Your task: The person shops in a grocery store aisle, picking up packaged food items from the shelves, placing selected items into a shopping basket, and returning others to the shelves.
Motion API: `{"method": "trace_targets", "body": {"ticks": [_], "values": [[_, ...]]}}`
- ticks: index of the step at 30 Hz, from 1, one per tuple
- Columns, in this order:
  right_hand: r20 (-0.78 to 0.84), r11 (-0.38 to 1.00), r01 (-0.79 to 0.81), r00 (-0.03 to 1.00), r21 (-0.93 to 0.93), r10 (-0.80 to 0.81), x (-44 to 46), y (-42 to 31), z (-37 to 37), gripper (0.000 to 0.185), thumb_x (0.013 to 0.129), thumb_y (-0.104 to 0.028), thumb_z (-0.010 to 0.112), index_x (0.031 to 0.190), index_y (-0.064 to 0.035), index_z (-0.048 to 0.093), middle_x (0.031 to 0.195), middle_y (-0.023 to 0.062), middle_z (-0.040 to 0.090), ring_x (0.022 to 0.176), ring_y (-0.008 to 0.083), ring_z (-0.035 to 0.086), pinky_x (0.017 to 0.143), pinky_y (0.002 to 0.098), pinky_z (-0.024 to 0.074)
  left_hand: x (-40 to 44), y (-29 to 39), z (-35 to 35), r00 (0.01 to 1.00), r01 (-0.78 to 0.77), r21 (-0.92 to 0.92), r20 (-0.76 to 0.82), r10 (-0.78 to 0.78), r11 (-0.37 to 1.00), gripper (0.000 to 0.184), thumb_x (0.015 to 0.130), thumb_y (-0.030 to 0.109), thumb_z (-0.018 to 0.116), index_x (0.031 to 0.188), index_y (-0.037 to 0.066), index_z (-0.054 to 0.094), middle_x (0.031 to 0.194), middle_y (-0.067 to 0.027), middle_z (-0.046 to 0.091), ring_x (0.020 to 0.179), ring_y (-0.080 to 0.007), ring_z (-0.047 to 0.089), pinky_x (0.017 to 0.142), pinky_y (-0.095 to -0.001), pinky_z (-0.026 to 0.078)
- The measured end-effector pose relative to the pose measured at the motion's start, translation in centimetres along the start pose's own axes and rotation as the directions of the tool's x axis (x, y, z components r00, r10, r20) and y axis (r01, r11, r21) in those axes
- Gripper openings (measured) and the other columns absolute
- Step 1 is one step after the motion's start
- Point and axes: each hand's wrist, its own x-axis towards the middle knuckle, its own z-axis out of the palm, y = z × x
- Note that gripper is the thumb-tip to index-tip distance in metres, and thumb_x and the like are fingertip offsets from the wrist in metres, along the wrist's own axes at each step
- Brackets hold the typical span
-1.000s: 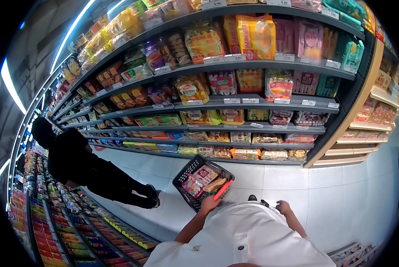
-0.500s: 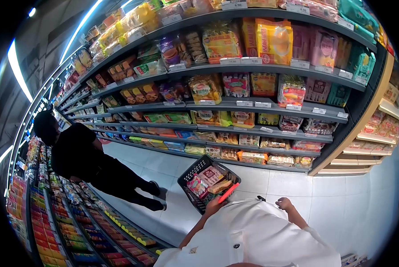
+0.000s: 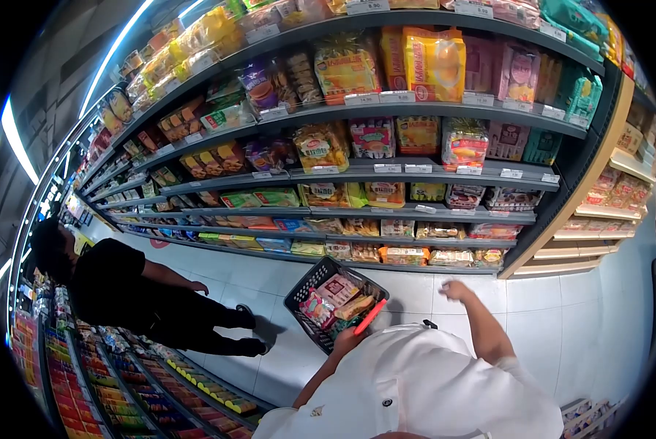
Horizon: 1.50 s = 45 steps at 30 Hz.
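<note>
My left hand (image 3: 347, 341) is closed around the red handle (image 3: 372, 316) of a dark shopping basket (image 3: 303, 322), which hangs in front of my white shirt. Inside lie several packaged foods: a pale pink pack (image 3: 340, 290), a brighter pink pack (image 3: 317, 309) and a brownish-yellow pack (image 3: 355, 307). My right hand (image 3: 456, 291) is held out ahead of me, to the right of the basket and over the floor. Its fingers look loosely bent and apart, and I see nothing in them. The lower shelves are nearest to it, without contact.
A long shelf (image 3: 415, 170) of packaged breads and snacks curves across the front, ending at a wooden-edged display (image 3: 606, 157) on the right. A person in black (image 3: 115, 285) stands to the left, beside another stocked shelf (image 3: 130, 380). Pale tiles (image 3: 533, 322) cover the floor.
My right hand has moved forward and slightly left, away from my shirt. The basket stays in my left hand. The person in black has turned, and one arm now shows.
</note>
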Motion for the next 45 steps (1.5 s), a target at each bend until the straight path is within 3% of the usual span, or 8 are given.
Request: {"method": "trace_targets", "body": {"ticks": [1,5,13,24,33,36,40,45], "values": [[0.024,0.998,0.040,0.999,-0.046,-0.039,1.3,-2.8,-2.9,0.055,0.085,-0.050,0.073,0.114,-0.0031,0.073,0.108,0.0229,0.074,0.101,0.0385,0.071,0.090,0.0469,0.0555,-0.7,2.5,-0.5,1.000,0.009,0.084,0.016,-0.010,0.996,0.029,0.091,0.039,0.070,0.098,0.011,0.074,0.093,-0.0157,0.072,0.088,-0.0364,0.070,0.076,-0.0451,0.056],[-0.196,0.962,0.265,0.942,-0.071,-0.273,5.9,-15.7,-13.4,0.043,0.086,-0.039,0.074,0.103,0.0007,0.070,0.100,0.0238,0.073,0.093,0.0387,0.070,0.082,0.0467,0.0555,0.0,0.5,-0.3,0.999,-0.040,0.031,-0.005,0.040,0.999,0.030,0.092,0.039,0.069,0.094,0.009,0.072,0.092,-0.0171,0.072,0.086,-0.0372,0.070,0.073,-0.0454,0.055],[-0.468,0.823,0.562,0.708,-0.078,-0.528,9.5,-39.5,-30.1,0.083,0.088,-0.033,0.073,0.156,-0.0021,0.035,0.106,0.0197,0.074,0.100,0.0362,0.071,0.089,0.0438,0.0551,-1.8,5.7,-0.6,0.993,-0.011,0.183,-0.117,0.033,0.983,0.031,0.090,0.034,0.073,0.086,0.004,0.071,0.079,-0.0194,0.069,0.079,-0.0379,0.070,0.069,-0.0454,0.055],[-0.500,0.884,0.360,0.730,-0.298,-0.466,9.2,-49.4,-35.7,0.091,0.094,-0.034,0.068,0.165,-0.0111,0.015,0.120,0.0232,0.069,0.108,0.0402,0.067,0.092,0.0494,0.0538,-2.5,9.0,-0.9,0.968,0.043,0.350,-0.247,0.048,0.936,0.023,0.087,0.033,0.077,0.093,0.010,0.076,0.085,-0.0169,0.072,0.081,-0.0358,0.071,0.070,-0.0429,0.057],[-0.396,0.819,0.557,0.727,-0.137,-0.561,11.8,-35.6,-23.2,0.075,0.089,-0.033,0.069,0.153,-0.0048,0.042,0.100,0.0208,0.073,0.093,0.0396,0.070,0.082,0.0470,0.0549,-2.2,9.3,-0.9,0.973,0.084,0.383,-0.230,0.006,0.920,0.026,0.088,0.034,0.077,0.096,0.009,0.075,0.090,-0.0169,0.073,0.084,-0.0367,0.072,0.072,-0.0431,0.057],[-0.092,0.869,0.281,0.934,-0.406,-0.345,12.9,-23.7,-14.5,0.063,0.090,-0.036,0.069,0.142,-0.0032,0.055,0.127,0.0240,0.067,0.117,0.0393,0.065,0.098,0.0479,0.0522,-2.0,10.1,-1.2,0.985,0.099,0.319,-0.168,-0.046,0.943,0.027,0.087,0.035,0.077,0.097,0.009,0.075,0.092,-0.0170,0.074,0.086,-0.0369,0.072,0.074,-0.0438,0.057],[0.208,0.824,0.188,0.974,-0.534,-0.087,8.7,-3.9,-2.2,0.051,0.088,-0.048,0.068,0.104,0.0002,0.072,0.107,0.0229,0.074,0.092,0.0343,0.073,0.081,0.0479,0.0576,-1.6,10.8,-1.5,0.982,0.159,0.319,-0.151,-0.115,0.934,0.031,0.088,0.039,0.076,0.098,0.009,0.074,0.093,-0.0172,0.074,0.089,-0.0372,0.072,0.076,-0.0444,0.057],[0.340,0.954,-0.292,0.892,-0.066,0.297,-6.7,6.8,4.9,0.054,0.092,-0.047,0.069,0.102,0.0061,0.071,0.085,0.0193,0.073,0.069,0.0253,0.074,0.056,0.0408,0.0581,-0.8,8.8,-1.6,0.993,0.116,0.299,-0.043,-0.108,0.947,0.039,0.089,0.047,0.074,0.099,0.009,0.074,0.093,-0.0181,0.074,0.090,-0.0383,0.072,0.076,-0.0453,0.057]]}}
